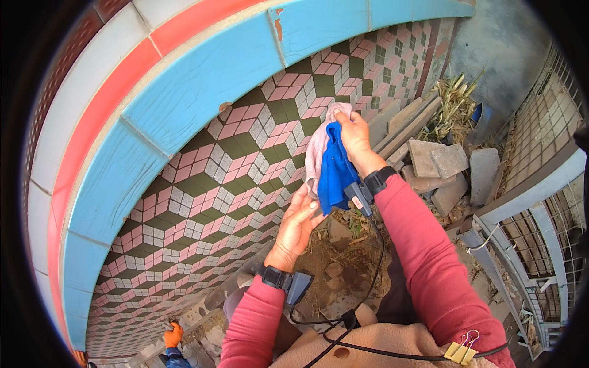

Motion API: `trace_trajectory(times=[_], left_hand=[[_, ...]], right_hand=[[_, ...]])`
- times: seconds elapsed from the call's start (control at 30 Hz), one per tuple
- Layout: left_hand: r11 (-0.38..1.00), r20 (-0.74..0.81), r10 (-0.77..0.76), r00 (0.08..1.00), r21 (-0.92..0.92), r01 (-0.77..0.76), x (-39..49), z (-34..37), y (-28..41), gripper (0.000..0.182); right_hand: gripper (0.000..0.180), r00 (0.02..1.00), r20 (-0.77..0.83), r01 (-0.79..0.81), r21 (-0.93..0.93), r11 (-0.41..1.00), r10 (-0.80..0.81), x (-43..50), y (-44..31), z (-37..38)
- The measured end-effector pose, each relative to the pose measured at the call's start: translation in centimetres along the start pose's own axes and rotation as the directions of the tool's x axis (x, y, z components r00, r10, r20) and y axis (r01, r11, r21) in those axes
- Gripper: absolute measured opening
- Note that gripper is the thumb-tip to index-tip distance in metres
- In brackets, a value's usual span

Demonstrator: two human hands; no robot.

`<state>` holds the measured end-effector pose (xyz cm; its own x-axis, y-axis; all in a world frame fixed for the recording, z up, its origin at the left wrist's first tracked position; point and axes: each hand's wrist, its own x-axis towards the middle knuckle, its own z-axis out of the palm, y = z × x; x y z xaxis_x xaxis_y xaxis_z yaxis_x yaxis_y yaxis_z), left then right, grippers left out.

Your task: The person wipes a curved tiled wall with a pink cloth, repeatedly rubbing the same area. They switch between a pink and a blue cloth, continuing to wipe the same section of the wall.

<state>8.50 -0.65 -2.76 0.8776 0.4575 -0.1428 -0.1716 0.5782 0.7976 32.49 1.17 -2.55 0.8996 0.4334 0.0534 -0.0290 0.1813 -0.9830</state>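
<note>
A pink cloth (317, 147) and a blue cloth (335, 172) hang together in front of a wall of pink, grey and dark green tiles (202, 170). My right hand (354, 133) grips both near their upper ends, thumb on the pink one. Lower and to the left, my left hand (297, 223) has its fingers partly spread, palm turned up, at the bottom end of the pink cloth; its fingertips touch or lie just behind that cloth, and a firm hold cannot be made out. Both wrists wear black straps with small cabled devices.
Another person's orange-gloved hand (173, 335) is at the wall's foot, lower left. Broken stone slabs (425, 158), wooden planks (409, 119) and dry stalks (453, 103) lie to the right, beside a metal mesh frame (534, 216). Smoke or haze (497, 41) hangs at the upper right.
</note>
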Motion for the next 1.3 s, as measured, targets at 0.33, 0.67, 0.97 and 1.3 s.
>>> trace_trajectory(times=[0.33,0.67,0.97,1.3], left_hand=[[0.989,-0.057,-0.147,0.987,0.006,0.148,0.4,-0.2,-1.4,0.065],[0.965,0.112,-0.251,0.961,0.107,0.240,0.3,0.3,-1.6,0.045],[0.880,0.049,-0.355,0.934,0.354,0.316,-0.9,0.8,-1.0,0.031],[0.792,0.003,-0.431,0.902,0.482,0.376,-1.8,0.9,-0.6,0.029]], right_hand=[[0.038,0.995,-0.026,0.094,-0.186,0.978,-0.100,2.1,4.4,0.1],[0.039,0.999,0.017,-0.034,-0.492,0.870,0.049,0.2,3.1,-0.8],[0.039,0.915,-0.130,0.304,-0.397,0.866,-0.382,5.3,1.2,-0.9],[0.042,0.869,-0.180,0.397,-0.302,0.866,-0.461,9.3,-2.1,-2.2]])
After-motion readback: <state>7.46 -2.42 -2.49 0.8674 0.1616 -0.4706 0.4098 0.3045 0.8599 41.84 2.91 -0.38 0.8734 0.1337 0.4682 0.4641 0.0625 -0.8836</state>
